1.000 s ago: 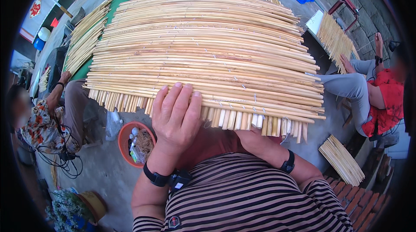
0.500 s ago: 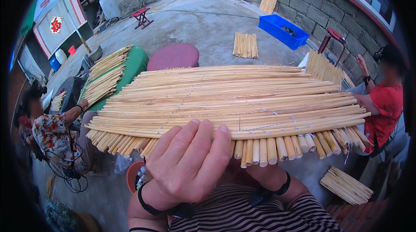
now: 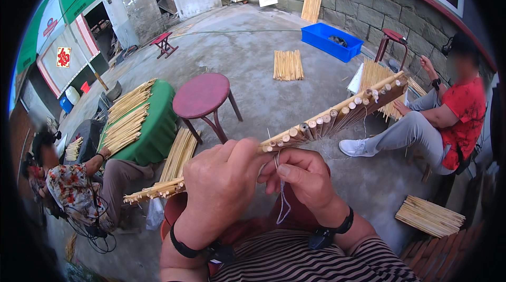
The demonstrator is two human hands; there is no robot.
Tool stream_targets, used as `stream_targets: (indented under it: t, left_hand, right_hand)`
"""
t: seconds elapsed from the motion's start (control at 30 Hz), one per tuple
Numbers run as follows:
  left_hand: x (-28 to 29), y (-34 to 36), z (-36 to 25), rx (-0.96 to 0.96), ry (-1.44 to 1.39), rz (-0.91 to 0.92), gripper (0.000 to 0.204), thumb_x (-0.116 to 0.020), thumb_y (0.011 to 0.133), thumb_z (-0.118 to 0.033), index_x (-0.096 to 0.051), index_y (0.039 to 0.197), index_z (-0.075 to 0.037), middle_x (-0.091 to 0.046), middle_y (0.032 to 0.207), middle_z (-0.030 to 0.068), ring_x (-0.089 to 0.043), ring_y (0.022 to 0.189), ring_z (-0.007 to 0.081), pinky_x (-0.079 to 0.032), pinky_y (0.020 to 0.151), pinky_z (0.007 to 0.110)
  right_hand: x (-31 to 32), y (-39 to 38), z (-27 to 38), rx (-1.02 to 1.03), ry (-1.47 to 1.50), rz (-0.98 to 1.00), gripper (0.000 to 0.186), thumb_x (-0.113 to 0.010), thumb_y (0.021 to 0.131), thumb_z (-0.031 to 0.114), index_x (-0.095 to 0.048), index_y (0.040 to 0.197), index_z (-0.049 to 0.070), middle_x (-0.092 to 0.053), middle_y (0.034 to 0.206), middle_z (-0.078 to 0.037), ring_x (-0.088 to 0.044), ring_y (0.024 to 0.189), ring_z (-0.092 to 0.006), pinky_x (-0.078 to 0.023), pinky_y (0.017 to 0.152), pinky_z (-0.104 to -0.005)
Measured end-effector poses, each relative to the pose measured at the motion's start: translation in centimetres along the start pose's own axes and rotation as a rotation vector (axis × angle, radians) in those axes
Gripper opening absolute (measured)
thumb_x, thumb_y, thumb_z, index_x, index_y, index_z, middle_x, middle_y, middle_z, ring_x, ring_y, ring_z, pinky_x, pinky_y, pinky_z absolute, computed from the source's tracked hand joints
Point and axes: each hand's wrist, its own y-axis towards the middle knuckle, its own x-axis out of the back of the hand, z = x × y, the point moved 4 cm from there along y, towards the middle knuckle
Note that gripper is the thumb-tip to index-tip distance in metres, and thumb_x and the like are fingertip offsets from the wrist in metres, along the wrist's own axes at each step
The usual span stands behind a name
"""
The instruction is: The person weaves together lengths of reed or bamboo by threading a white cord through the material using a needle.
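Note:
A mat of pale reed stalks [image 3: 332,115] stands tilted nearly edge-on, its cut stalk ends toward me on the right. Fingers of my left hand [image 3: 219,190] are closed around the mat's near edge. Just beneath that edge, my right hand [image 3: 305,179] pinches a thin white thread [image 3: 284,205], whose loop dangles below the fingers. What looks like a needle [image 3: 269,133] pokes up above the mat by my left knuckles. More stalk ends [image 3: 155,191] stick out left of my left hand. The mat's far face is hidden.
A maroon round stool [image 3: 203,95] stands ahead. Stalks lie on a green-covered table [image 3: 162,119] at left, beside a seated person [image 3: 74,187]. Another person in red [image 3: 464,119] sits right. A blue bin [image 3: 329,42] and stalk bundles [image 3: 288,65] rest on the concrete floor.
The mat has swung from lying flat to nearly edge-on. My right hand has come out from beneath it and now pinches the thread beside my left hand.

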Motion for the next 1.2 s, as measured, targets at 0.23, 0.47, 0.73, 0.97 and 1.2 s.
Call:
stream_targets:
  t: [0.23,0.47,0.73,0.97,1.2]
  left_hand:
    - [-9.7,-3.8,8.4,0.201,-0.027,0.162,0.019,-0.079,0.079,-0.016,-0.071,0.095,-0.009,-0.071,0.078,0.0103,-0.069,0.066,0.0297,-0.052,0.056,0.039]
    - [-17.3,-9.4,13.0,0.269,0.082,0.437,0.019,-0.07,0.087,-0.029,-0.066,0.094,-0.012,-0.071,0.08,0.0085,-0.071,0.07,0.032,-0.054,0.059,0.045]
    - [-21.4,-10.6,13.3,0.338,0.05,0.443,0.022,-0.073,0.084,-0.027,-0.072,0.104,-0.018,-0.072,0.083,0.0064,-0.071,0.072,0.0295,-0.054,0.06,0.043]
    - [-21.7,-10.4,13.3,0.352,0.02,0.391,0.019,-0.076,0.079,-0.024,-0.073,0.096,-0.017,-0.071,0.077,0.0042,-0.071,0.07,0.0277,-0.055,0.058,0.041]
    - [-21.9,-11.0,12.7,0.356,0.045,0.369,0.019,-0.079,0.078,-0.022,-0.071,0.094,-0.017,-0.072,0.08,0.004,-0.071,0.071,0.0278,-0.054,0.058,0.041]
  right_hand:
    - [5.0,4.8,-10.0,-0.315,0.117,-0.144,0.014,-0.061,0.098,0.018,-0.064,0.091,0.006,-0.069,0.082,-0.007,-0.063,0.064,-0.0111,-0.047,0.055,-0.0235]
    - [8.9,5.7,-19.4,-0.491,0.038,-0.252,0.014,-0.06,0.098,0.017,-0.061,0.086,0.009,-0.065,0.076,-0.003,-0.057,0.059,-0.0088,-0.043,0.051,-0.0231]
    - [11.4,4.9,-23.1,-0.493,0.124,-0.401,0.015,-0.057,0.096,0.017,-0.061,0.085,0.009,-0.063,0.075,-0.003,-0.055,0.057,-0.0091,-0.041,0.05,-0.0232]
    - [10.9,4.8,-23.2,-0.459,0.14,-0.46,0.022,-0.056,0.1,0.023,-0.056,0.081,0.011,-0.053,0.07,0.002,-0.043,0.056,-0.0059,-0.033,0.05,-0.0218]
    - [10.5,3.8,-22.6,-0.424,0.12,-0.475,0.023,-0.056,0.1,0.02,-0.053,0.078,0.013,-0.046,0.068,0.005,-0.035,0.057,-0.0037,-0.026,0.05,-0.0212]
